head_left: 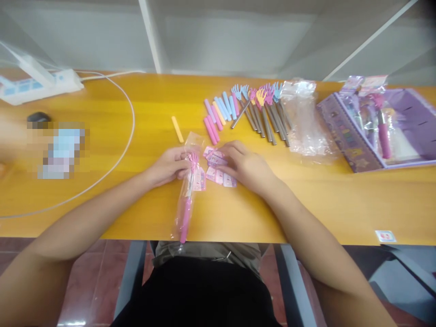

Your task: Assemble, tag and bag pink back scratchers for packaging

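Observation:
My left hand [174, 164] is closed around the upper part of a pink back scratcher [185, 213] inside a clear plastic bag [178, 215]. Its hand-shaped head points away from me, and the pink handle reaches the table's front edge. Several small pink printed cards [214, 175] lie just right of the bag. Over them rests my right hand [245, 164], its fingers bent and touching the cards at the top of the group. Whether a card is pinched between thumb and fingers I cannot make out for certain.
Loose coloured handles [223, 109] and metal-stemmed scratchers [269, 113] lie at the back. Beside them are empty clear bags [304, 120] and a purple box [361, 136] with bagged scratchers. A yellow handle [177, 129], a cable [133, 119] and a power strip [44, 84] occupy the left.

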A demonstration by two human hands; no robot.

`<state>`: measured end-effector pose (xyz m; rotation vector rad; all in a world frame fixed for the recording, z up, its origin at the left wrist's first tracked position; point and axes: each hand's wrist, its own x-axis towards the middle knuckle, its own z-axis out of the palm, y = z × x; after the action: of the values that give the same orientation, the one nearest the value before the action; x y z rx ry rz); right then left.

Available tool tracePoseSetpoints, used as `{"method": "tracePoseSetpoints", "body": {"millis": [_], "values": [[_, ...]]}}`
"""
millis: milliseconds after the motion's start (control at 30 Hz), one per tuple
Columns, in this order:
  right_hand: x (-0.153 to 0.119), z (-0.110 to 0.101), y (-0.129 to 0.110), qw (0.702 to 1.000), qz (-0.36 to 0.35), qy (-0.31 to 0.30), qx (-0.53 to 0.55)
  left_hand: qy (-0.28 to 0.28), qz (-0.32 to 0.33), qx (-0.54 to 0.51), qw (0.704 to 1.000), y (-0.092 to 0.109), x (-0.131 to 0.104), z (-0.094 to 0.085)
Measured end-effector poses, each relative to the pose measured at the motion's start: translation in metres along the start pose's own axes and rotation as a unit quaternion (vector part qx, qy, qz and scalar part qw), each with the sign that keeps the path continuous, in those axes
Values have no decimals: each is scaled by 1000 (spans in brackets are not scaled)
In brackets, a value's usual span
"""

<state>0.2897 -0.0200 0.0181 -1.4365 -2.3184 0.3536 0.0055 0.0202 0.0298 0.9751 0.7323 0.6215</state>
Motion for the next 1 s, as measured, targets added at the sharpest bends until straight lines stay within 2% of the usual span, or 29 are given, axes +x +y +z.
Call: {"method": "tracePoseSetpoints", "body": {"millis": [233, 533, 633, 833, 1000], "values": [[1, 2, 10, 999, 23, 16, -22, -29, -19, 3, 999, -1, 1, -3], [1, 0, 11, 1000, -15, -8, 12, -38, -27, 5, 999, 1, 1, -4], [1, 0, 11, 1000, -17, -18, 10, -32, -24, 8, 999, 0, 2, -6], [2, 3, 12, 999, -7, 4, 35, -13, -25, -3, 1000, -4, 4, -7], [0, -4, 16, 999, 6, 2, 47, -12, -29, -25, 999, -5, 4, -7]]}}
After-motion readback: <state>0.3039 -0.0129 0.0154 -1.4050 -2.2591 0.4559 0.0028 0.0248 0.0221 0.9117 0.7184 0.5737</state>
